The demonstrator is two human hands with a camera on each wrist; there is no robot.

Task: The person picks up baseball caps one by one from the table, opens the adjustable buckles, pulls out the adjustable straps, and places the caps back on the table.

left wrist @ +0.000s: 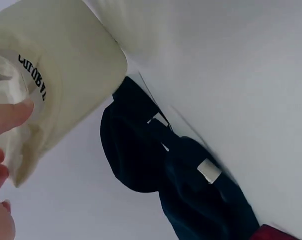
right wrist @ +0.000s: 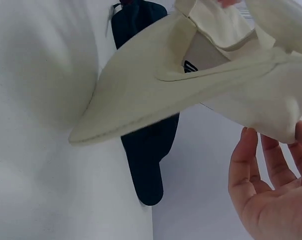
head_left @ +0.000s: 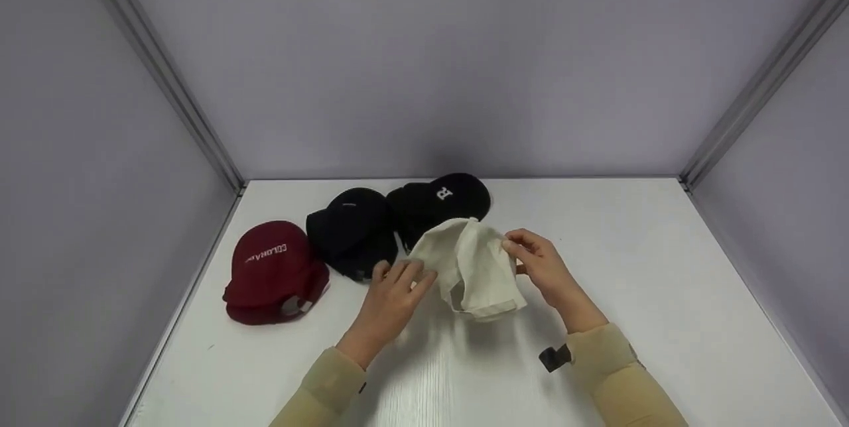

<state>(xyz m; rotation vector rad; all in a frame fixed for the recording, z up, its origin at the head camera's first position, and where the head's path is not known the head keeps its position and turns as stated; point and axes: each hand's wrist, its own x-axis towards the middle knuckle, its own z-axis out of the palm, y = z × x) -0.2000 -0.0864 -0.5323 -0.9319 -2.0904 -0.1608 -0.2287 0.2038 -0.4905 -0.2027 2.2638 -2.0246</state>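
Observation:
A cream baseball cap (head_left: pixel 491 274) is between my two hands over the table, its fabric folded and creased. My left hand (head_left: pixel 390 301) pinches its left edge; in the left wrist view the thumb (left wrist: pixel 16 116) lies over the rim of the opening, beside dark lettering on the inner band. On the cap's other side, my right hand (head_left: pixel 545 271) pinches the edge between thumb and fingers. The right wrist view shows the cap's brim (right wrist: pixel 136 95) reaching leftward and the right hand (right wrist: pixel 275 200) beneath the crown.
A red cap (head_left: pixel 262 274) with white lettering sits at the left on the white table (head_left: pixel 637 261). Beside it lies a dark cap (head_left: pixel 358 225), then a black cap (head_left: pixel 471 195) with a white R near the back wall (head_left: pixel 464 82). Grey panels enclose both sides.

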